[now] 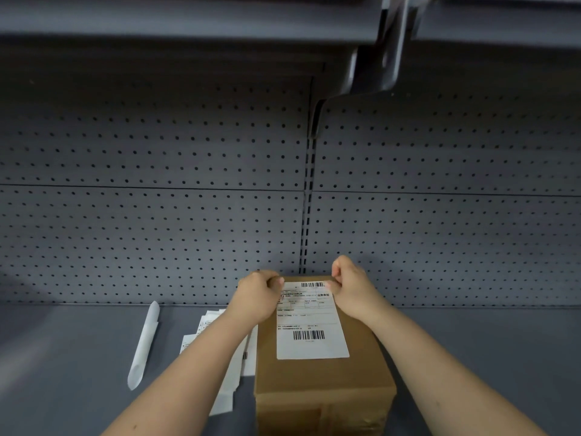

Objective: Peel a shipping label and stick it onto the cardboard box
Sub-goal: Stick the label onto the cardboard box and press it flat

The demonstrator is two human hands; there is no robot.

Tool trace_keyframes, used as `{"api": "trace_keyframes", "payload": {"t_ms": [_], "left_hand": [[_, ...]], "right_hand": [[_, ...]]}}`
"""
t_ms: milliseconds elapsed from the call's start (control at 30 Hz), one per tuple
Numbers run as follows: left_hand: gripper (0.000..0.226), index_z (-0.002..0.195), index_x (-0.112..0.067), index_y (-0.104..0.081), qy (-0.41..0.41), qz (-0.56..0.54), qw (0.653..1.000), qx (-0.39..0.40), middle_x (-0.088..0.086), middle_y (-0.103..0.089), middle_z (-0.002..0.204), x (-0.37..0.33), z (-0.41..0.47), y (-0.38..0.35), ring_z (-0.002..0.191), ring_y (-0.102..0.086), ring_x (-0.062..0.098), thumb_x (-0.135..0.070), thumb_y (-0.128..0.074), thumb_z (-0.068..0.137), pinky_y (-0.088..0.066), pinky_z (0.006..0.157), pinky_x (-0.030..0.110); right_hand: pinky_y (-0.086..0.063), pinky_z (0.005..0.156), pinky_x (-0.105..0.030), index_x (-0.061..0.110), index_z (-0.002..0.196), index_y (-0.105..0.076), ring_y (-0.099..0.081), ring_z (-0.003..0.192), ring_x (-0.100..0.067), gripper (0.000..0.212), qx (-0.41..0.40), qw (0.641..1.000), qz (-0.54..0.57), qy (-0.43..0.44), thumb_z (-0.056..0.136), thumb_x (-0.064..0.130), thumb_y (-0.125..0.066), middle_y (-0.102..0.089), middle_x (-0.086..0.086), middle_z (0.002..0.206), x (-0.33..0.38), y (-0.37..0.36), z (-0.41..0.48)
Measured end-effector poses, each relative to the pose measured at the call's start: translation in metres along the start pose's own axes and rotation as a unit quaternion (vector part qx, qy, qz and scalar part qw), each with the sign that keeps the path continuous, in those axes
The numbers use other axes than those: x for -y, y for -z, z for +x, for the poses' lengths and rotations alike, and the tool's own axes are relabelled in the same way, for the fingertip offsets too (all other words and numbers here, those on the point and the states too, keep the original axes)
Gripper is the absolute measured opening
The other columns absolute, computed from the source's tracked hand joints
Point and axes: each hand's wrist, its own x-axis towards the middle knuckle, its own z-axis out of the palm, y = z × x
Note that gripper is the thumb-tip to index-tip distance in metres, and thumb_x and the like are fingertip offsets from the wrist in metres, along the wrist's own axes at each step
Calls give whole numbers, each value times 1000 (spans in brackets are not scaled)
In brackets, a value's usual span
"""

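A brown cardboard box point(320, 382) stands on the grey shelf, long side running away from me. A white shipping label point(309, 325) with two barcodes lies on the box's top, its near edge flat on the cardboard. My left hand point(256, 297) pinches the label's far left corner. My right hand point(350, 289) pinches the far right corner. Both hands sit over the box's far end, fingers curled on the label's edge.
A rolled strip of white backing paper point(143, 344) lies to the left on the shelf point(78, 372). Several more label sheets point(229, 366) lie beside the box under my left forearm. A perforated back panel point(157, 215) rises behind; a shelf bracket point(371, 67) hangs above.
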Motion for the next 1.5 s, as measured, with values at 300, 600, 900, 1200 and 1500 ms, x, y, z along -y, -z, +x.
{"api": "trace_keyframes", "payload": {"t_ms": [300, 600, 900, 1200, 1500], "left_hand": [[42, 85, -25, -63, -10, 92, 995, 37, 6, -66, 77, -16, 15, -9, 86, -61, 29, -59, -38, 87, -55, 77, 42], [33, 124, -14, -46, 27, -12, 999, 17, 10, -61, 98, -14, 11, -6, 59, -55, 15, -3, -38, 94, -45, 50, 27], [71, 142, -33, -27, 16, 54, 997, 42, 4, -40, 145, -23, -52, 14, 136, -28, 29, -64, -48, 82, -32, 109, 47], [60, 134, -33, -24, 63, -27, 996, 53, 4, -58, 120, -18, -71, -2, 105, -58, 23, -50, -54, 85, -50, 85, 39], [56, 147, -26, -7, 58, -117, 991, 4, 8, -61, 80, -20, -86, 10, 63, -57, 22, -24, -36, 100, -44, 58, 31]], "right_hand": [[-34, 42, -27, 15, 101, -42, -55, 60, -20, 62, -52, 975, -213, -28, 78, 72, -51, -61, -1, 72, 23, -7, 15], [-35, 50, -32, 14, 93, -39, -42, 55, -14, 12, -41, 997, -52, -31, 97, 17, -50, -47, 1, 69, 5, -4, 12], [-38, 49, -29, 20, 94, -41, -51, 62, -15, 50, -54, 992, -113, -8, 79, 66, -54, -52, 3, 72, 25, 30, -57], [-46, 72, -33, 14, 108, -44, -49, 103, -22, 49, -32, 995, -92, -37, 84, 54, -60, -55, -2, 105, 17, 7, -73], [-49, 63, -37, 19, 93, -42, -52, 85, -21, 23, -83, 994, -64, -8, 92, 39, -54, -48, 4, 80, 22, 16, -88]]}}
